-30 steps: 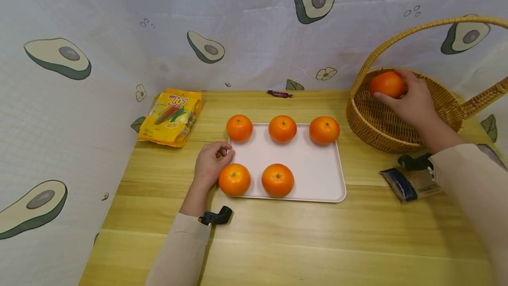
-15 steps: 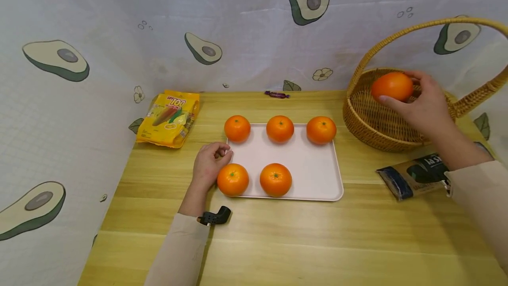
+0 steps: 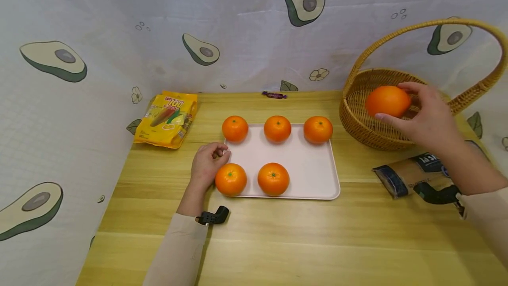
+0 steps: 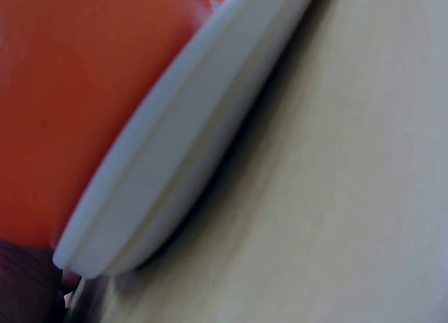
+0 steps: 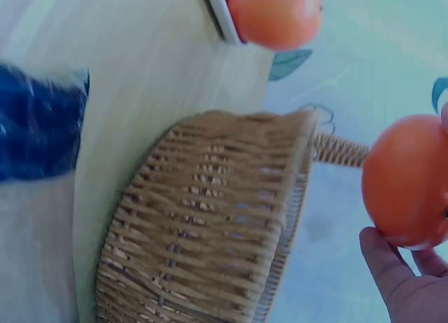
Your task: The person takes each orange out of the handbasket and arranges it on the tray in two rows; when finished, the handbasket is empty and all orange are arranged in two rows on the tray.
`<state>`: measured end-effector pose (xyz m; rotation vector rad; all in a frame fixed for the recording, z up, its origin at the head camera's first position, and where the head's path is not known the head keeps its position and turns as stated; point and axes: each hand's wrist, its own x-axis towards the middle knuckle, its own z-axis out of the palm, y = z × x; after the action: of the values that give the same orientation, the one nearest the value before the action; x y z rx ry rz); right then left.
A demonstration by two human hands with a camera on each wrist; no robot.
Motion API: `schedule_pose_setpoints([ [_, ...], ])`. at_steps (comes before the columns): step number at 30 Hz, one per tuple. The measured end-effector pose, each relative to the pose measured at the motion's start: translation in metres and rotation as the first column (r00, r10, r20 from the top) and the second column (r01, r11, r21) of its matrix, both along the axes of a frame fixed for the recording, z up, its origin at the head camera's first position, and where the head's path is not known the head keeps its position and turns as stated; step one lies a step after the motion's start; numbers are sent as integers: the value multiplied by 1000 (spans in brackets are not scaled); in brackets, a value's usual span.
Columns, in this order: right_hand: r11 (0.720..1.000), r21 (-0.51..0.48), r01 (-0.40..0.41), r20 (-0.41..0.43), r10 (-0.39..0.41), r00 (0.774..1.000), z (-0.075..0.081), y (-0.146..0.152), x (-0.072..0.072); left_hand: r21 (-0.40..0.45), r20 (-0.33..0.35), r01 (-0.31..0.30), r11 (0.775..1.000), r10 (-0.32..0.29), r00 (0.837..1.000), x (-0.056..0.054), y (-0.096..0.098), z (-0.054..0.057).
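Observation:
My right hand (image 3: 430, 120) grips an orange (image 3: 388, 101) between thumb and fingers, above the near side of the wicker basket (image 3: 359, 122). The right wrist view has this orange (image 5: 406, 183) outside the basket's rim (image 5: 280, 211). At the left edge of the pale tray (image 3: 309, 167), my left hand (image 3: 206, 164) holds the rim with curled fingers and thumb, just behind the front-left orange (image 3: 231, 180). Three oranges line the tray's back edge, among them a middle one (image 3: 277, 129); a second front orange (image 3: 273, 179) sits near its front edge.
A yellow candy bag (image 3: 166, 119) lies at the back left, and a purple wrapped sweet (image 3: 274, 95) at the back edge. In front of the basket is a spaghetti packet (image 3: 412, 173), partly under my right forearm. The basket's tall handle (image 3: 428, 23) arches over its opening.
My right hand has raised the orange from inside the basket and drawn it toward me. The head view has shifted slightly; my left hand stays at the tray.

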<state>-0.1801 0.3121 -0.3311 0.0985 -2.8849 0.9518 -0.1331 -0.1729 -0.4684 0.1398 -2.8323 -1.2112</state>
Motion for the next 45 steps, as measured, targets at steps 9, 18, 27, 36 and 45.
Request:
schedule_pose_setpoints([
  [9, 993, 54, -105, -18, 106, 994, -7, -20, 19, 0, -20, 3, 1000, -3, 1000, 0, -2, 2],
  [18, 952, 182, -247, -26, 255, 966, -19, -45, 39, -1, -26, 1, 1000, -1, 1000, 0, -1, 4],
  [27, 935, 132, -329, -72, 340, 938, -37, -72, 54, -6, -14, -5, 1000, 5, 1000, -1, -1, 4],
  [36, 937, 35, -348, 2, 349, 937, -58, -98, 66, -2, 4, -14, 1000, 14, 1000, 0, -1, 2],
  [45, 935, -48, -352, 6, 353, 936, -76, -110, 75, 3, 7, -11, 1000, 11, 1000, 0, 0, 1],
])
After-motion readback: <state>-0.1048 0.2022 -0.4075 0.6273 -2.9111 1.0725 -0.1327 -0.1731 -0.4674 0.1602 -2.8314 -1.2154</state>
